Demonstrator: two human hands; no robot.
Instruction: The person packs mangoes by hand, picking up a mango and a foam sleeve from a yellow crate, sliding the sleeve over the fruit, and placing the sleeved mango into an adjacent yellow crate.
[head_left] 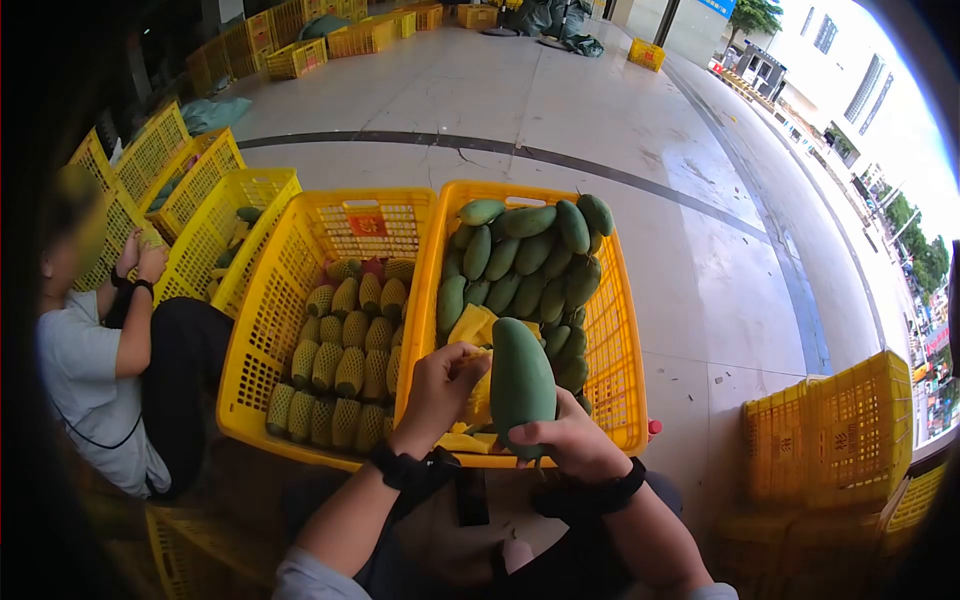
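Observation:
My right hand (577,440) is closed around the lower end of a large green mango (522,370), held upright above the right yellow crate (628,400). Beside it, my left hand (440,392) pinches a yellow foam net sleeve (480,398), partly hidden by the fingers and fruit. Inside that crate, bare green mangoes (530,255) are piled toward the back, with more yellow foam nets (470,325) near the front. The adjoining left crate (255,345) holds rows of mangoes in foam nets (350,340).
At the left sits another person (100,370), hands raised near more yellow crates (225,215). Stacked crates (830,430) stand at the right. A dark phone-like object (472,497) lies below my left wrist. More crates (360,38) line the back of the tiled floor.

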